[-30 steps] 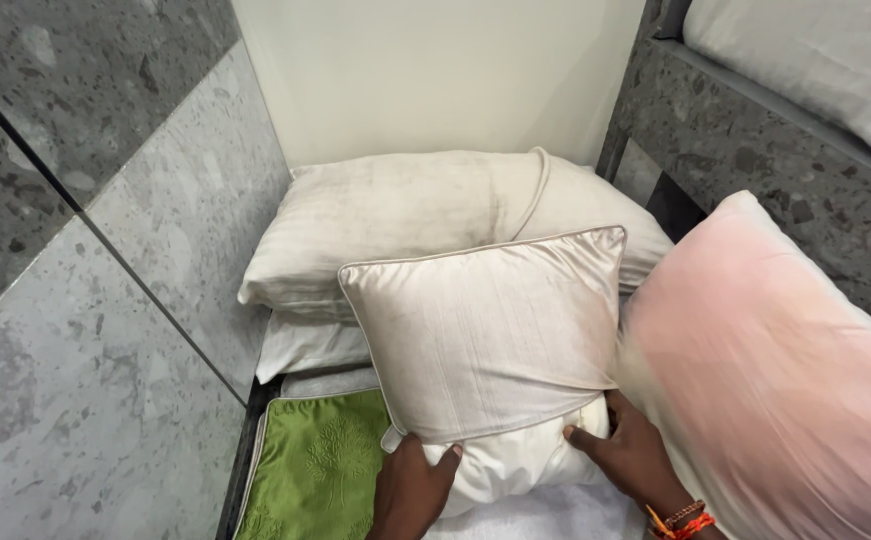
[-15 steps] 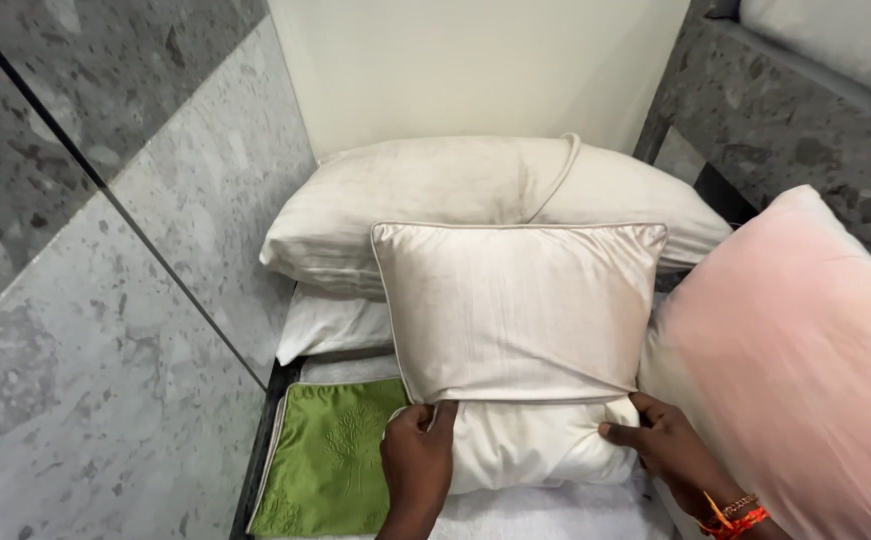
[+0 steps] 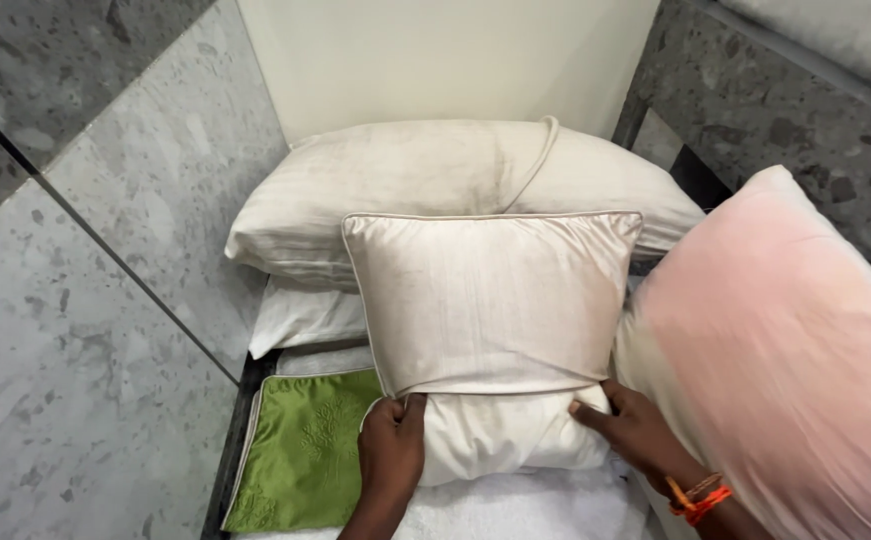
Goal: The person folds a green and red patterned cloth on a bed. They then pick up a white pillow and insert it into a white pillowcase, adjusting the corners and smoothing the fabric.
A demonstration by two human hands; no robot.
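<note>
A cream satin cushion cover (image 3: 495,295) with piped edges stands upright in the middle, pulled most of the way over a white pillow insert (image 3: 500,435) that still sticks out below. My left hand (image 3: 393,450) pinches the cover's lower left edge. My right hand (image 3: 630,430), with orange thread bands at the wrist, grips the lower right edge against the insert.
Two large cream pillows (image 3: 425,190) lie stacked behind the cushion, with a white pillow (image 3: 300,318) under them. A green embroidered cover (image 3: 300,455) lies flat at lower left. A pink pillow (image 3: 785,350) leans at right. Grey stone walls (image 3: 105,250) close in both sides.
The cushion has been turned from tilted to square and upright. Both hands have pulled the cover further down over the insert, and the view has shifted closer.
</note>
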